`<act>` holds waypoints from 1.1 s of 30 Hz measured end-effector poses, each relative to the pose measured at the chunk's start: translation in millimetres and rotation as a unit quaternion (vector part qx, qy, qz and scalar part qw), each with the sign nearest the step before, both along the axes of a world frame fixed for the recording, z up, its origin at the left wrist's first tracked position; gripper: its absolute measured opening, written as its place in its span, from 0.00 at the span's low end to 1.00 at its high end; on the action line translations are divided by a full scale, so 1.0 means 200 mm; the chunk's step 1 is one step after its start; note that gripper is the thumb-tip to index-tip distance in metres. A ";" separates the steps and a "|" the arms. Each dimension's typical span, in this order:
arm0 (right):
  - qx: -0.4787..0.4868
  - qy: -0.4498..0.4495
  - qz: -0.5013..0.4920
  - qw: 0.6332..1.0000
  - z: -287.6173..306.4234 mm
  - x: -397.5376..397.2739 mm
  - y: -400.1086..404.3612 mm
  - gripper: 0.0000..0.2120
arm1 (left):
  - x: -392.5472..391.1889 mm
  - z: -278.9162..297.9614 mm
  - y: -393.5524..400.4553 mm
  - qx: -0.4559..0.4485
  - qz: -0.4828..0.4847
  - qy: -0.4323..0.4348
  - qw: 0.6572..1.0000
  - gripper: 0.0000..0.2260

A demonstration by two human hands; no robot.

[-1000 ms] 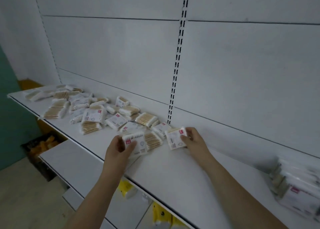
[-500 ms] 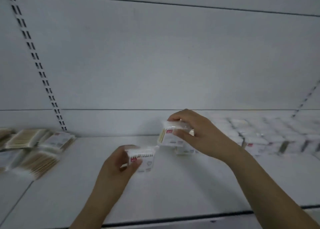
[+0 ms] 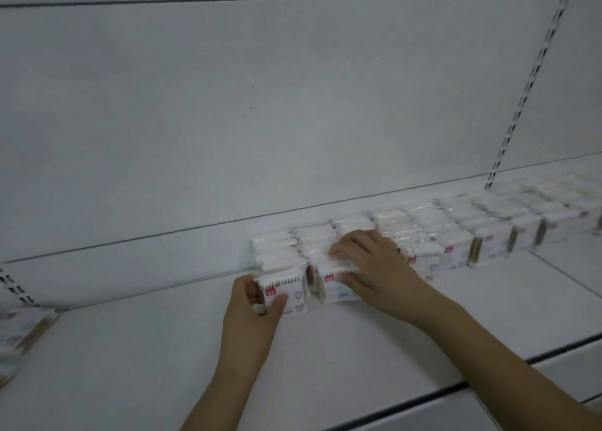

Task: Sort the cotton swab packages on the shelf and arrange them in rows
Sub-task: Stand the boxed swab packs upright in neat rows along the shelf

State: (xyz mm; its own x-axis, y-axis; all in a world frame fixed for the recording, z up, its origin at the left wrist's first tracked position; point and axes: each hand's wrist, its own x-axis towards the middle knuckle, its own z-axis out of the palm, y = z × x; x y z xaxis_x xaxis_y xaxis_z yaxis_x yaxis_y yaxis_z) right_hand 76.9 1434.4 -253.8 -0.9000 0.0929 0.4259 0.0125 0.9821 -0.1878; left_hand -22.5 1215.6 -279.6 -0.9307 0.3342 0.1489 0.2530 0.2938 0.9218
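Upright cotton swab packages stand in rows point(image 3: 456, 235) along the back of the white shelf point(image 3: 163, 359), running off to the right. My left hand point(image 3: 252, 313) pinches one package point(image 3: 290, 289) standing at the front left end of the rows. My right hand point(image 3: 374, 267) grips the package point(image 3: 335, 284) right beside it, fingers over its top and thumb on its front. Both packages touch the shelf and sit against the rows behind.
A few loose packages point(image 3: 19, 336) lie at the far left edge of the shelf. The white back panel point(image 3: 260, 105) rises behind, with slotted uprights point(image 3: 534, 79) at the right and at the far left. The shelf's front edge point(image 3: 423, 395) runs below my arms.
The view swung right from the loose pile to the arranged rows. Both hands carried their packages over and set them down at the left end of the rows.
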 end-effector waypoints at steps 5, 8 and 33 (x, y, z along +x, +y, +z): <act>0.096 -0.030 0.002 0.995 -0.03 -0.06 0.05 0.27 | 0.02 -0.03 0.06 0.002 0.028 -0.024 0.999 0.14; 0.141 -0.091 0.019 0.986 -0.06 -0.07 0.08 0.29 | 0.02 -0.03 0.07 -0.016 0.026 -0.002 1.000 0.13; -0.063 -0.055 0.239 0.967 0.18 -1.24 -1.73 0.27 | -0.31 -0.06 -1.51 -0.222 0.259 0.221 0.914 0.14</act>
